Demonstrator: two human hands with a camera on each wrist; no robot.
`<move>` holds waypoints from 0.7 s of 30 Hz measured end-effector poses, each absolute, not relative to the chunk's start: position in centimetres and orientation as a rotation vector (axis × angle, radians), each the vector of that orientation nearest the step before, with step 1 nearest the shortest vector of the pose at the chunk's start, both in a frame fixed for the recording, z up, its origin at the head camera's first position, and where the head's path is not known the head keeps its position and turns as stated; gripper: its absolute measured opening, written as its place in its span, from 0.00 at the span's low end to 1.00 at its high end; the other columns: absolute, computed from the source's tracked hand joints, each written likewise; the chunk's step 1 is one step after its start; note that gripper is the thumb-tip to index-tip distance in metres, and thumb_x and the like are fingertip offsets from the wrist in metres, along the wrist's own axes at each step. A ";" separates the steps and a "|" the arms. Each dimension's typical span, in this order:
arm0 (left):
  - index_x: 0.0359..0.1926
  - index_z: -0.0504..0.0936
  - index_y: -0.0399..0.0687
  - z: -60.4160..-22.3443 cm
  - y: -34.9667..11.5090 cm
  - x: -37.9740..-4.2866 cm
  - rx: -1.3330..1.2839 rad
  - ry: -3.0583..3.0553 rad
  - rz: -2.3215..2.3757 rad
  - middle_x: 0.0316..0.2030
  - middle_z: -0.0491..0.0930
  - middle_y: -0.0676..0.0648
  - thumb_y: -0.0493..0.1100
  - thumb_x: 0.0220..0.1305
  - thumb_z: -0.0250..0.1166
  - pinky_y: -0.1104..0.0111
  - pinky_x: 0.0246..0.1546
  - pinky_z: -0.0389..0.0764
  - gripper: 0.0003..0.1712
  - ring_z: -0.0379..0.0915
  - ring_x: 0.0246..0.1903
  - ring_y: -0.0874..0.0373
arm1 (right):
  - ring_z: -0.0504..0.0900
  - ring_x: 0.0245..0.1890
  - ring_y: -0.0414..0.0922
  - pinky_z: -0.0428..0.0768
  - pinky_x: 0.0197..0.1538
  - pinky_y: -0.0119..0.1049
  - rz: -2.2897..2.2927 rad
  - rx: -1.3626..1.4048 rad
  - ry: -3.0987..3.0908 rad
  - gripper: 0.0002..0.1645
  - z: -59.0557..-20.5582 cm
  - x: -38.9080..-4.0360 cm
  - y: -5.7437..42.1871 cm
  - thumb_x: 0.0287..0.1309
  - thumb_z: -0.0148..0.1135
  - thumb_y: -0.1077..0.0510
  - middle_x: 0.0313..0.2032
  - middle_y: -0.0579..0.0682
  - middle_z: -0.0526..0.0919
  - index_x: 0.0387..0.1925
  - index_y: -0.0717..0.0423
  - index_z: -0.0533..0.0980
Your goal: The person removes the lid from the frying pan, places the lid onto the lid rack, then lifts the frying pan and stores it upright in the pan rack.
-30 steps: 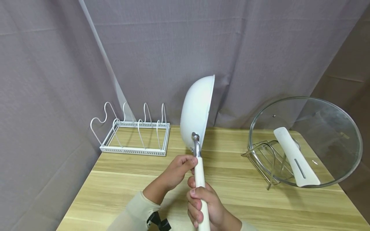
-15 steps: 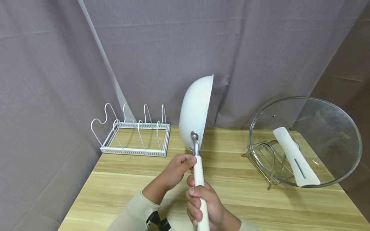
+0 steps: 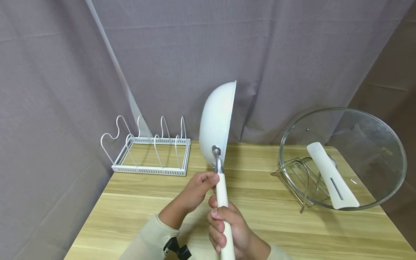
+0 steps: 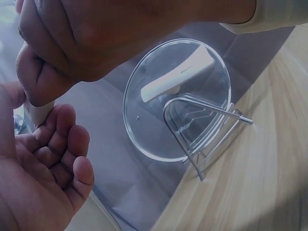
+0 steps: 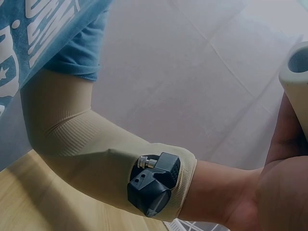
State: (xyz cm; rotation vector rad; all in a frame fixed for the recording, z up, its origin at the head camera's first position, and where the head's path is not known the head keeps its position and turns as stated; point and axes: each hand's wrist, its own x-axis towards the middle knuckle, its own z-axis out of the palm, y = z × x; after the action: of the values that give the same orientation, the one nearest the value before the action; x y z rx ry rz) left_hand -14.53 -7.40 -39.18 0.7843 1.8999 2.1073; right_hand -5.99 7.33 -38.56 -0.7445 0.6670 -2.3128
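A white wok (image 3: pixel 216 122) is held up on its side in the head view, its round outside to the left and its handle towards me. My right hand (image 3: pixel 235 227) wraps its fingers round the cream handle (image 3: pixel 222 195). Farther up, my left hand (image 3: pixel 198 191) pinches the handle close to its metal neck (image 3: pixel 218 162). The left wrist view shows the curled fingers of my left hand (image 4: pixel 53 159) below my right hand (image 4: pixel 82 43). The handle's hollow end (image 5: pixel 301 65) sticks out at the right edge of the right wrist view.
To the left on the wooden table (image 3: pixel 146 202) stands a white wire rack (image 3: pixel 149 170) with upright loops. A glass lid (image 3: pixel 373 162) with a long white grip (image 3: pixel 333 177) leans in a metal stand (image 3: pixel 294 196) at right. Grey curtain (image 3: pixel 182 65) hangs behind.
The wok has shifted slightly left and up in the head view, both hands moving with it and keeping their hold. The rack, lid and stand stay in place.
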 end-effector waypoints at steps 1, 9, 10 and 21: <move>0.37 0.78 0.21 -39.1 -7.4 -14.5 0.782 1.899 2.109 0.27 0.79 0.52 0.46 0.76 0.54 0.61 0.43 0.77 0.25 0.75 0.36 0.59 | 0.81 0.20 0.31 0.82 0.25 0.28 -2.311 -0.742 0.667 0.16 -38.5 -6.0 7.3 0.70 0.33 0.68 0.22 0.38 0.72 0.47 0.48 0.64; 0.37 0.78 0.21 -39.1 -7.4 -14.4 0.789 1.893 2.124 0.27 0.79 0.51 0.47 0.76 0.54 0.67 0.42 0.77 0.26 0.75 0.36 0.59 | 0.81 0.20 0.31 0.82 0.25 0.27 -2.308 -0.736 0.671 0.15 -38.2 -6.0 7.4 0.70 0.33 0.68 0.22 0.38 0.71 0.47 0.48 0.64; 0.37 0.78 0.21 -39.1 -7.4 -14.4 0.789 1.893 2.127 0.27 0.79 0.51 0.47 0.76 0.54 0.67 0.42 0.77 0.26 0.75 0.36 0.59 | 0.81 0.19 0.31 0.82 0.24 0.27 -2.308 -0.735 0.673 0.15 -38.2 -6.0 7.4 0.70 0.33 0.68 0.22 0.38 0.71 0.47 0.48 0.64; 0.37 0.78 0.21 -38.8 -7.6 -14.3 0.789 1.910 2.117 0.26 0.79 0.52 0.46 0.76 0.53 0.64 0.42 0.77 0.26 0.75 0.36 0.59 | 0.80 0.19 0.31 0.81 0.24 0.27 -2.306 -0.725 0.683 0.14 -37.9 -6.0 7.4 0.70 0.34 0.67 0.22 0.38 0.71 0.47 0.49 0.63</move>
State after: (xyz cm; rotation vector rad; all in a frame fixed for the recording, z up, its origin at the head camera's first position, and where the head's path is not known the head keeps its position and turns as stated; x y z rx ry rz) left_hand -14.34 -7.59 -38.77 0.7892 1.9105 2.1168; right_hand -5.97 7.37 -37.91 -0.7253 0.6828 -2.3062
